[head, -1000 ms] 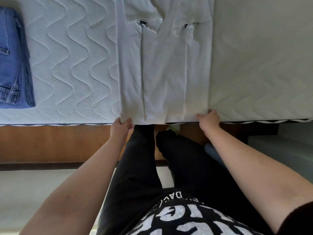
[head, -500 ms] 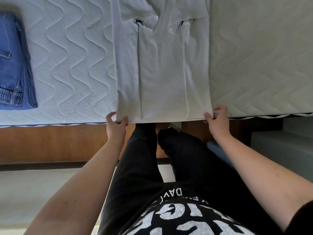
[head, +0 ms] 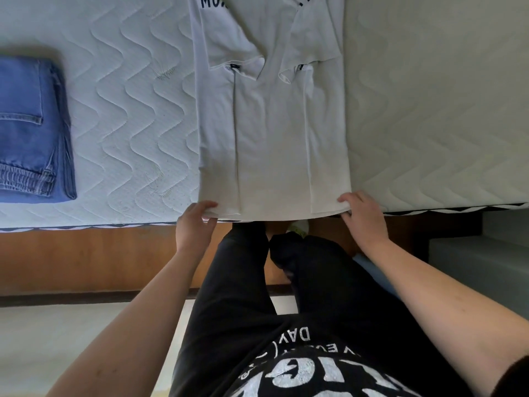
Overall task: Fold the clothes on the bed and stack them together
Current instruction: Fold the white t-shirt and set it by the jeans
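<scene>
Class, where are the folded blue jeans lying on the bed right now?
In the head view, the folded jeans lie at the far left of the mattress, near its front edge, well apart from the white T-shirt.

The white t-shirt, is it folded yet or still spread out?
Partly folded: the white t-shirt has both sides and sleeves turned in, but still lies full length.

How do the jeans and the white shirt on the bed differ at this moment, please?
The jeans are blue denim; the shirt is white with dark lettering. The jeans lie folded compactly, untouched, at the left; the shirt lies long, only its sides and sleeves folded in, with the left hand and right hand gripping its near hem corners. Both rest on the mattress.
</scene>
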